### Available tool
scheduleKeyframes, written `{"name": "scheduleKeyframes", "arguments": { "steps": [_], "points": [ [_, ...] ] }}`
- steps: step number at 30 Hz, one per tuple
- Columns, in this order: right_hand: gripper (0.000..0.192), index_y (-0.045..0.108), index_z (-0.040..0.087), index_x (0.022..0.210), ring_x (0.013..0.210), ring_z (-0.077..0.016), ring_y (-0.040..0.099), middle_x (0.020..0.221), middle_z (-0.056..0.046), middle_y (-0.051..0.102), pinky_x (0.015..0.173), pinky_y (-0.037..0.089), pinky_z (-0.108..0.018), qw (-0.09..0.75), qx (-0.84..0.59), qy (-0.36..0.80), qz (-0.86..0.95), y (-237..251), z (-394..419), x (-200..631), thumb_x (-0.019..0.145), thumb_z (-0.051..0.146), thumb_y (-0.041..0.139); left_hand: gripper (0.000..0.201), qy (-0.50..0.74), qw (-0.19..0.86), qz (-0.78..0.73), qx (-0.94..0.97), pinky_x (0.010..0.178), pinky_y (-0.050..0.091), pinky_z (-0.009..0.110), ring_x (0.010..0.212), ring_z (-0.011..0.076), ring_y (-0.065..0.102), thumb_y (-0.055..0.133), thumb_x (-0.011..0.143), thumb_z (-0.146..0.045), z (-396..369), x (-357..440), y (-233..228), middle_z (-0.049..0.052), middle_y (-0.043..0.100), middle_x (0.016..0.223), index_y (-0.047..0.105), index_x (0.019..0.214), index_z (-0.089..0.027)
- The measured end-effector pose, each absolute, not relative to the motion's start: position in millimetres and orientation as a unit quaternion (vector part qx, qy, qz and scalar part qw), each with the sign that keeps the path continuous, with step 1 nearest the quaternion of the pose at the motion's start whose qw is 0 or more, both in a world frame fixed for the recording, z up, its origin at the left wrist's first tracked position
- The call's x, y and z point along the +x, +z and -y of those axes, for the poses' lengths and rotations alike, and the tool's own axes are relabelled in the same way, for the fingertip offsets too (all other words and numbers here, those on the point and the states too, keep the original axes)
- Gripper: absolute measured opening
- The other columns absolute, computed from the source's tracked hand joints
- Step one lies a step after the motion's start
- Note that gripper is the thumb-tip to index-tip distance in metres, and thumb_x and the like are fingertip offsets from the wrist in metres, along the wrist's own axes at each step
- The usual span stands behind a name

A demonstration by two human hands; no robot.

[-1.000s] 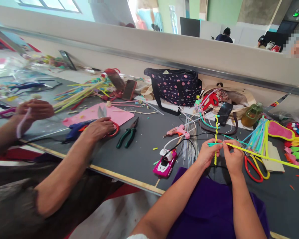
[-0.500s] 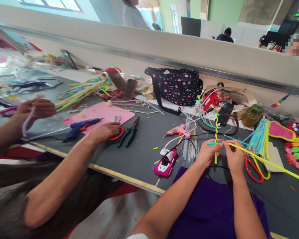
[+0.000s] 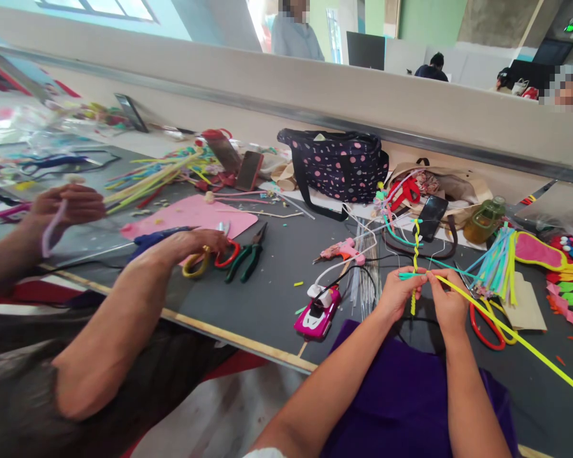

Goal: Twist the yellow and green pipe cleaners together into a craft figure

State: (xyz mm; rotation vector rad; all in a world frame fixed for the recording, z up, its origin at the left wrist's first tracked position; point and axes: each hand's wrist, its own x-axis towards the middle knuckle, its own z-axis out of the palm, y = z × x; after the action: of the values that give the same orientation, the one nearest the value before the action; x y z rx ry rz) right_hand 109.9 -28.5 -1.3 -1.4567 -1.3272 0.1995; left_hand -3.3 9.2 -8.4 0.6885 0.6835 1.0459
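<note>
A: Ready to log. Start with left hand (image 3: 395, 295)?

B: Reaching forward from lower left, forearm angled up and to the right. Pinching, fingers (image 3: 405, 287) together, clamped on teal strip (image 3: 409, 276). Tip poking out leftward.

A: Got it. And right hand (image 3: 447, 300)?

B: Rising steeply from the bottom edge, slanting slightly left. Bent in at the fingertips, aimed at the left ones. Too close to tell whether touching. Clamped on yellow strip (image 3: 510, 329), trailing past the fingers down and to the right.

A: Where to put twisted yellow stem (image 3: 416, 249)?

B: Upright, at the left fingertips. Poking up above, lower end showing just below. Can't tell if gripped too.

A: Near the right fingers?

B: Put scissors (image 3: 489, 346) lower right, on the surface (image 3: 267, 312), crossed by the yellow strip. Farther right and above, bundle of strips (image 3: 497, 261). Straight beyond the fingers, phone (image 3: 432, 217).

A: Left side?

B: Pink glue gun (image 3: 347, 250), beyond and left of the left fingers. Purple power strip (image 3: 318, 319) left and lower. Well apart, far left: co-worker's hand (image 3: 198, 243) at second scissors (image 3: 191, 275).
</note>
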Motion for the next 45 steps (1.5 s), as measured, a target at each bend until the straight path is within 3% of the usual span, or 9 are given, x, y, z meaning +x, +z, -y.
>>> {"name": "scheduleKeyframes", "arguments": {
  "steps": [9, 31, 45],
  "points": [
    [0.025, 0.066, 0.019, 0.081, 0.069, -0.0169, 0.061, 0.075, -0.003, 0.067, 0.065, 0.049, -0.029, 0.597, -0.602, 0.161, 0.506, -4.1, 24.4, 111.5, 0.079, 0.043, 0.062, 0.03, 0.461, 0.767, -0.326, 0.304, 0.04, 0.033, 0.018, 0.042, 0.0049, 0.043, 0.081, 0.054, -0.022, -9.8, -5.0, -5.7, -0.004, 0.051, 0.051, 0.068, 0.077, -0.01],
    [0.03, 0.067, 0.015, 0.081, 0.062, -0.0157, 0.058, 0.073, -0.004, 0.067, 0.053, 0.044, -0.025, 0.611, -0.604, 0.228, 0.458, 1.6, 25.1, 111.2, 0.076, 0.045, 0.065, 0.027, 0.417, 0.802, -0.308, 0.295, 0.039, 0.031, 0.019, 0.044, 0.006, 0.045, 0.081, 0.054, -0.022, -11.6, -8.9, -7.1, -0.003, 0.053, 0.053, 0.067, 0.075, -0.01],
    [0.022, 0.067, 0.018, 0.08, 0.07, -0.0167, 0.061, 0.076, -0.003, 0.068, 0.067, 0.048, -0.028, 0.587, -0.586, 0.159, 0.535, -1.5, 23.7, 113.8, 0.082, 0.038, 0.059, 0.032, 0.452, 0.769, -0.326, 0.313, 0.038, 0.038, 0.018, 0.046, 0.0068, 0.05, 0.082, 0.055, -0.024, -11.5, -6.1, -9.0, -0.001, 0.058, 0.059, 0.067, 0.08, -0.01]
  ]
}}
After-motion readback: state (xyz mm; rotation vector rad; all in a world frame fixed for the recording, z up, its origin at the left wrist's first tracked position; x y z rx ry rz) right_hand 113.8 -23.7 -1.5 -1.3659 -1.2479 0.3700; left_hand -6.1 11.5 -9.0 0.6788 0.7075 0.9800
